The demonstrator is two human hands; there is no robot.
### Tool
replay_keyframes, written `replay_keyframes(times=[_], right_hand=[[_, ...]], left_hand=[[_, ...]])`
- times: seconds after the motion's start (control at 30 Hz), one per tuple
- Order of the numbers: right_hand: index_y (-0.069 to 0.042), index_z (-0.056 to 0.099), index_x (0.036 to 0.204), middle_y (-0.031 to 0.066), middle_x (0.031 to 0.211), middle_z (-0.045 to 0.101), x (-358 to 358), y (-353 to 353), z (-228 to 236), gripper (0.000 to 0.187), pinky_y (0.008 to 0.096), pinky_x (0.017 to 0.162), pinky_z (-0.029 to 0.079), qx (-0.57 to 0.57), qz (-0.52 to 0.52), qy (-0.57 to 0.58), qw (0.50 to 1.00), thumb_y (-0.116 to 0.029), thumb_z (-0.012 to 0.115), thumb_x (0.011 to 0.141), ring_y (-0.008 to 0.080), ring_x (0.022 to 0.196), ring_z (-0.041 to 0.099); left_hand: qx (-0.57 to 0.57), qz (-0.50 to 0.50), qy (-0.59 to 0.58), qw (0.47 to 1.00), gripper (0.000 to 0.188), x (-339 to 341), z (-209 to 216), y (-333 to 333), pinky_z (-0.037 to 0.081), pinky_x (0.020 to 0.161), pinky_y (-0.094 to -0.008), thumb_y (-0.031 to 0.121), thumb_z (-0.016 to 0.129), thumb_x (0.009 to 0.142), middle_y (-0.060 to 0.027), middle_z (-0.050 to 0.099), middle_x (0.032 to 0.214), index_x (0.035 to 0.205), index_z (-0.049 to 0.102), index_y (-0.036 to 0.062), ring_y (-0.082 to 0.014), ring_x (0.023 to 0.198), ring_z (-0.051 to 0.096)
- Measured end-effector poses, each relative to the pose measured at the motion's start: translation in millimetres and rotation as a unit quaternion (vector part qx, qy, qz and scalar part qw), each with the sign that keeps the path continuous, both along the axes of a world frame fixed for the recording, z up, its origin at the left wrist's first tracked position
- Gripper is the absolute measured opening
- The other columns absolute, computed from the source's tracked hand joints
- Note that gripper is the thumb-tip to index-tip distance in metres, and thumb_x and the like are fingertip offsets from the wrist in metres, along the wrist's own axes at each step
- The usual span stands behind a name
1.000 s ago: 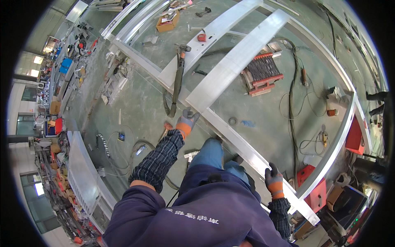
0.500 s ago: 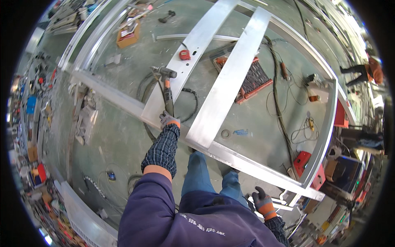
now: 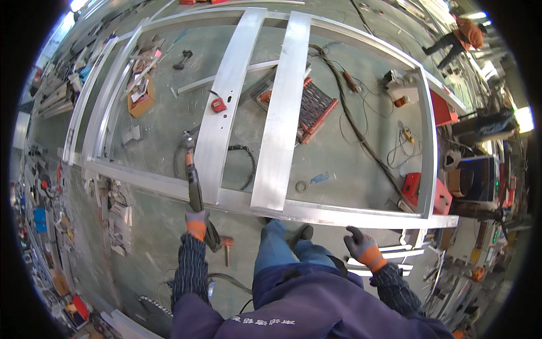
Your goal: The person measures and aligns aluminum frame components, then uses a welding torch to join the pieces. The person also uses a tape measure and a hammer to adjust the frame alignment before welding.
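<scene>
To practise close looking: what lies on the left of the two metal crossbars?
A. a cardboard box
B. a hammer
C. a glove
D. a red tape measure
D: a small red tape measure sits on the left crossbar, above the tool in the left hand.

A red tape measure (image 3: 218, 105) lies on the left of two flat metal bars in the upper middle of the frame. Right of them, a red-framed wire grille (image 3: 313, 107) rests on the green floor (image 3: 361, 164), with black cables (image 3: 361, 133) trailing past it. A cardboard box (image 3: 141, 96) of scraps sits at upper left. Red boxes (image 3: 420, 189) stand at the right, near a small blue packet (image 3: 319, 178) and a roll of tape (image 3: 301, 186). A hammer (image 3: 227, 248) lies at lower middle. Another person (image 3: 460, 37) in orange stands at upper right.
</scene>
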State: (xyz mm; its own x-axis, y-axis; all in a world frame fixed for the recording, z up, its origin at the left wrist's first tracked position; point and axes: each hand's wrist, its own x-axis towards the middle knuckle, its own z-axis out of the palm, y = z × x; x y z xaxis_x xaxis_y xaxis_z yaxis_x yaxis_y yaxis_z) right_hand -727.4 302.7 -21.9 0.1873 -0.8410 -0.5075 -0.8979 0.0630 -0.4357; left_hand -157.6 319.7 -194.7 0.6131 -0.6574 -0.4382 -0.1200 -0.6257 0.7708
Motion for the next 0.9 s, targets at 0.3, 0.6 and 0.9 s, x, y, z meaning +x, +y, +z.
replay_keyframes(times=[0.3,0.6,0.9], right_hand=[[-0.004,0.030,0.162,0.0222,0.144,0.061,167.4,-22.4,57.1,0.073,0.0405,0.101,0.054,0.073,-0.018,-0.498,0.864,-0.026,0.067,0.103,0.0291,0.122,0.068],[-0.005,0.039,0.158,0.0073,0.118,0.066,80.2,5.0,116.0,0.057,0.0324,0.081,0.060,0.093,-0.265,-0.647,0.709,-0.033,0.053,0.110,0.0161,0.099,0.070],[-0.005,0.063,0.113,0.0075,0.085,0.064,-66.9,-116.4,121.4,0.048,0.0380,0.069,0.060,0.072,-0.230,-0.766,0.596,-0.051,0.065,0.100,0.0207,0.073,0.067]], left_hand=[[-0.018,-0.222,0.025,0.974,0.058,-145.1,271.8,79.4,0.056,0.078,-0.0360,0.016,0.084,0.075,-0.0094,0.069,0.101,0.124,0.056,0.0019,-0.0174,0.086,0.065],[-0.143,-0.392,0.141,0.898,0.074,-296.4,313.5,104.4,0.055,0.088,-0.0412,0.025,0.085,0.081,-0.0181,0.070,0.112,0.137,0.047,-0.0050,-0.0252,0.099,0.069],[-0.189,-0.439,0.182,0.859,0.071,-439.1,369.0,20.7,0.056,0.084,-0.0411,0.041,0.087,0.085,-0.0257,0.067,0.112,0.121,0.051,-0.0079,-0.0251,0.101,0.070]])
